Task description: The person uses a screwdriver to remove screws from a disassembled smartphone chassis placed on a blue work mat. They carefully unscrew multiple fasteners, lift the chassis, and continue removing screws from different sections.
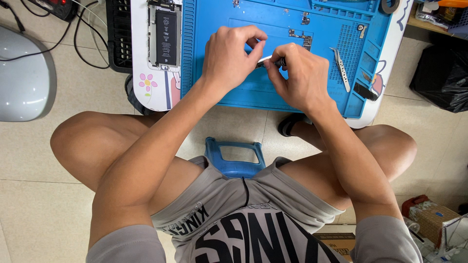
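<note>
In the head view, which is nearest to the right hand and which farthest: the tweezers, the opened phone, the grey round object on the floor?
From the right hand:
1. Tweezers, just to its right on the blue mat.
2. Opened phone, at the table's left end.
3. Grey round object, on the floor, far left.

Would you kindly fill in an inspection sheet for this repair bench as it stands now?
Surface: blue work mat on a white table.
Job's things: small metal tool pinched between both hands; opened phone at the mat's left.
Clutter: tweezers, small parts.
Hands: left hand and right hand, both gripping the tool.
Cables: black wires on the floor.
Surroundings: blue stool, black bag.
</note>
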